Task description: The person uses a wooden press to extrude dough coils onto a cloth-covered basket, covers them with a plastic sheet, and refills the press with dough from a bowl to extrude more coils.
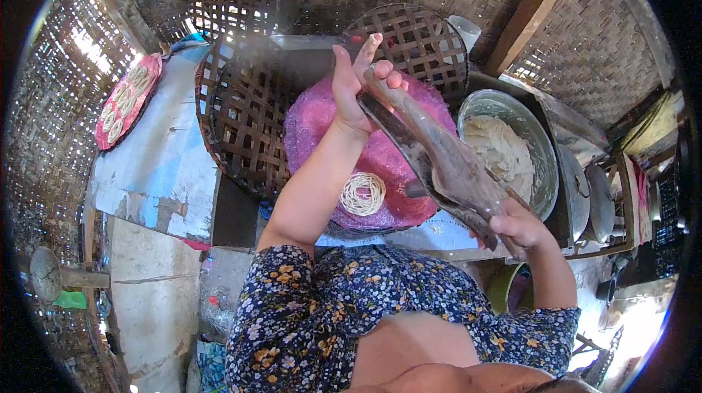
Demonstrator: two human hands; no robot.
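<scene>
A long, dark wooden press with two handle-like bars (pixel 457 163) slants across the middle, in front of my chest. My left hand (pixel 357 89) is closed around its upper end, thumb and one finger sticking out. At the lower end, my right hand (pixel 521 226) grips the bars. Beneath the press lies a round tray covered in pink plastic (pixel 311 126). One coil of pale dough strands (pixel 363 194) rests on the tray's near part. To the right stands a metal basin (pixel 545 166) with a mass of pale dough (pixel 501 152) inside.
Open-weave bamboo trays (pixel 245 115) stand on the left and at the back (pixel 417 38). A pink tray with several dough coils (pixel 128 104) sits on the far-left table (pixel 157 174). Lidded pots (pixel 599 203) and a wooden post (pixel 534 13) are at right.
</scene>
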